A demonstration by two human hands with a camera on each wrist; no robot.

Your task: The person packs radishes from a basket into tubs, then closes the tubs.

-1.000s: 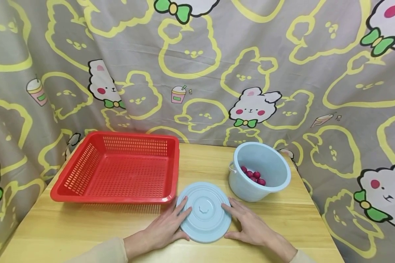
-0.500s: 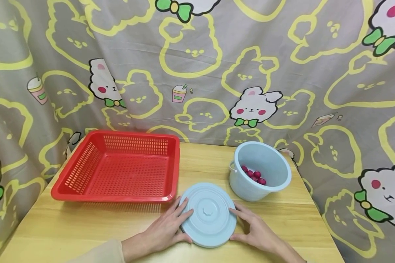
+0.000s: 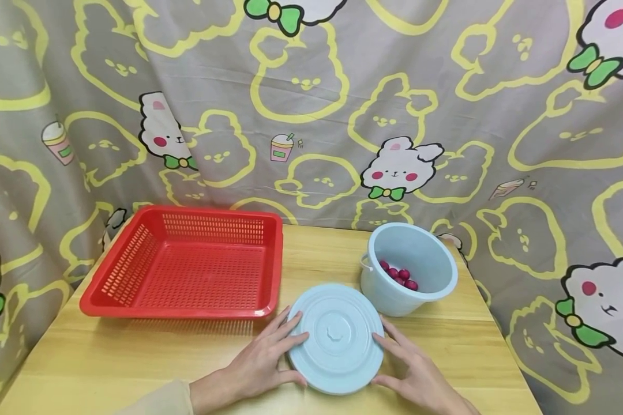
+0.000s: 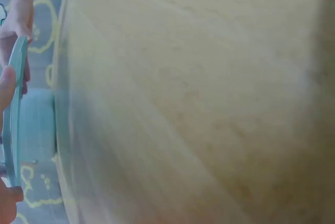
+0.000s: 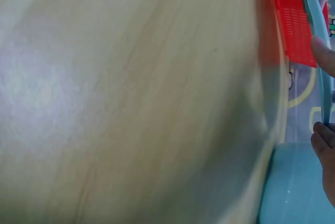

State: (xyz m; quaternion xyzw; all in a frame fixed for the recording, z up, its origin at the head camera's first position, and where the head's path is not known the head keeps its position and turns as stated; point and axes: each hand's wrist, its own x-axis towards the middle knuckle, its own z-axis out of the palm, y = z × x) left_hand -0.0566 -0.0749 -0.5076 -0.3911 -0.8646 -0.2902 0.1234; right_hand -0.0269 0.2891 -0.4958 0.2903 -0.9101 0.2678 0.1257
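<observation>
A round light-blue lid point(image 3: 337, 363) with a small raised knob in its centre is held by both hands over the front of the table. My left hand point(image 3: 259, 360) grips its left rim, fingers on top and thumb at the near edge. On the opposite side, my right hand point(image 3: 417, 366) grips the rim in a similar way. Both wrist views show the lid point(image 4: 15, 109) edge-on, raised off the wood. Just behind it to the right stands a light-blue bucket point(image 3: 389, 297) with several dark-red round fruits point(image 3: 404, 275) inside.
A red perforated plastic basket point(image 3: 187, 312) sits at the back left, with nothing in it. The light wooden table point(image 3: 150, 357) reaches back to a grey curtain point(image 3: 322, 57) with cartoon prints, which encloses the far side and both flanks.
The lid, held by both hands, has moved to the right and looks larger, having come up from the table. Bucket and basket stay in place.
</observation>
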